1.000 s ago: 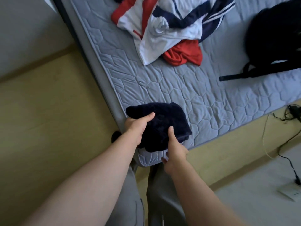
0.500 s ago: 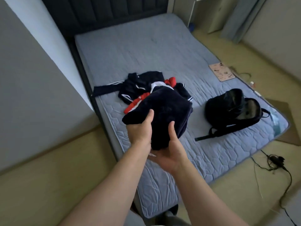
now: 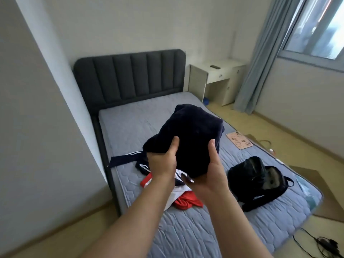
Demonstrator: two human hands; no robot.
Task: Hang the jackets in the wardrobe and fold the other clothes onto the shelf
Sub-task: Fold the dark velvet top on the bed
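Note:
A folded dark navy garment (image 3: 191, 135) is held up in the air above the bed. My left hand (image 3: 162, 161) grips its left side, thumb on top. My right hand (image 3: 210, 172) holds its right side from below, thumb up against the cloth. Under my arms, a pile of clothes lies on the mattress: a navy jacket with white stripes (image 3: 128, 157), a white piece and a red garment (image 3: 188, 202). No wardrobe or shelf is in view.
The grey quilted mattress (image 3: 130, 123) has a dark padded headboard (image 3: 130, 77). A black backpack (image 3: 258, 181) sits on its right part. A white desk (image 3: 216, 77), blue curtain (image 3: 264, 58) and floor cables (image 3: 322, 244) are to the right. A wall stands at the left.
Both hands have lifted the folded navy garment off the mattress corner and raised it to chest height. My view has tilted up from the bed edge to the whole room.

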